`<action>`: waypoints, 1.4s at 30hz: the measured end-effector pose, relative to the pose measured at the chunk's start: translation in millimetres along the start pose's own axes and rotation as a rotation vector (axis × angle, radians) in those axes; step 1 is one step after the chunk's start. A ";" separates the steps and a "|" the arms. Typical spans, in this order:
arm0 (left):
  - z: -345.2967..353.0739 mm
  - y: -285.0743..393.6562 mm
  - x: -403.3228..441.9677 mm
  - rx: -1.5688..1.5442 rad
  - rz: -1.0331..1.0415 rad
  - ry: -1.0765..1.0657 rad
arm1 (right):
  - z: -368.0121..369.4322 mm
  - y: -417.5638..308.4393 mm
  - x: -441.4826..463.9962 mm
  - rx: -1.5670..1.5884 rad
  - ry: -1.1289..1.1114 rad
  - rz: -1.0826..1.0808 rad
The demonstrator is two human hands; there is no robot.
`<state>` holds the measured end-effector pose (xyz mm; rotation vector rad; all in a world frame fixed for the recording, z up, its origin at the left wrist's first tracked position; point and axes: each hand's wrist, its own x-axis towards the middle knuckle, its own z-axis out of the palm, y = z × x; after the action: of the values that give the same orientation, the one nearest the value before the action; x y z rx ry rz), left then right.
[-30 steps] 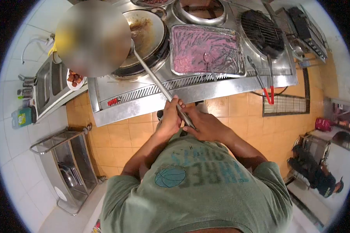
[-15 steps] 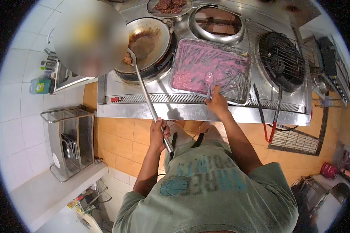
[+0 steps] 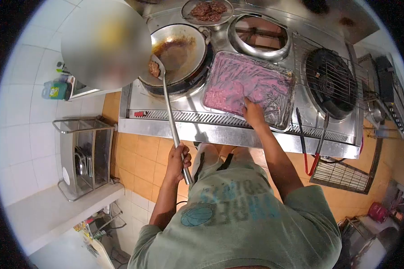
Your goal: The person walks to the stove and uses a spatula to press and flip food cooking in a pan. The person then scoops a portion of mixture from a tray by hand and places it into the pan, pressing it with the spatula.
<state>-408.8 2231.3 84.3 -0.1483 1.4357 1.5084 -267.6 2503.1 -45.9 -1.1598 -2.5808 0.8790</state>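
My left hand (image 3: 178,159) is wrapped round the long metal handle of a wok ladle (image 3: 169,107). The ladle's head rests over the wok (image 3: 179,54), with a piece of browned meat (image 3: 154,69) in it. My right hand (image 3: 254,113) is closed at the front part of a metal tray (image 3: 292,99), over pink minced meat (image 3: 231,78) spread across it. The fingers grip a spoon, whose bowl is hard to make out against the meat now. Dark streaks cross the spread meat.
Browned meat patties (image 3: 208,10) lie in a strainer (image 3: 194,20) behind the wok. A metal burner ring (image 3: 280,53) stands behind the tray. To the right are a wire grate (image 3: 334,83) over a black burner and red-handled tongs (image 3: 310,172) overhanging the stove's front edge.
The spoon's bowl, plainly visible before, no longer shows clearly near my right hand. My left hand keeps the ladle over the wok. The whole view has shifted slightly.
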 end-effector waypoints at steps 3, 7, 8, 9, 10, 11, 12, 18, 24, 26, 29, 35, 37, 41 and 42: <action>0.5 7.6 -3.9 0.015 -0.005 0.010 | 5.7 2.5 11.4 -0.001 -0.073 -0.108; -6.9 13.8 -8.5 0.028 -0.014 0.010 | -9.2 -13.2 1.1 -0.094 -0.256 -0.249; -10.2 15.1 -8.3 0.034 -0.029 0.004 | -18.2 -15.6 0.3 -0.063 -0.236 -0.220; -14.5 17.2 -7.8 0.039 -0.042 -0.004 | -27.8 -17.3 1.1 -0.033 -0.214 -0.192; -16.8 19.2 -7.1 0.045 -0.055 -0.013 | -33.2 -16.5 2.7 -0.003 -0.191 -0.164; -17.1 21.5 -8.1 0.022 -0.052 -0.009 | -22.5 -3.1 15.0 -0.082 -0.227 -0.175; -19.5 22.0 -6.5 0.023 -0.048 -0.018 | -22.2 -5.8 23.9 -0.088 -0.226 -0.167; -28.7 27.2 -8.2 0.022 -0.063 -0.039 | -17.0 -10.7 23.8 -0.107 -0.270 -0.443; -30.6 26.0 -7.9 0.020 -0.057 -0.036 | -41.8 24.0 -22.7 -0.037 -0.090 -0.059; -33.1 23.9 -7.9 -0.011 -0.041 -0.063 | -23.6 22.5 -31.3 -0.047 -0.091 0.034; -32.5 24.7 -9.7 0.015 -0.039 -0.057 | -13.5 11.8 -51.1 -0.005 -0.092 -0.159; -34.6 23.8 -10.3 0.011 -0.046 -0.055 | -27.9 38.6 -63.0 -0.061 0.064 0.208; -35.6 23.8 -10.5 0.009 -0.046 -0.059 | -13.2 39.1 -71.7 -0.016 0.062 0.094; -35.7 25.5 -11.8 0.009 -0.067 -0.040 | -5.6 4.3 -79.4 0.101 -0.133 -0.044; -35.1 27.1 -11.9 0.013 -0.070 -0.035 | -11.6 8.9 -74.3 0.079 -0.027 -0.003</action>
<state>-440.3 2202.2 100.7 -0.1617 1.3983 1.4371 -207.1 2458.7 -36.1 -1.1294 -2.5438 0.9930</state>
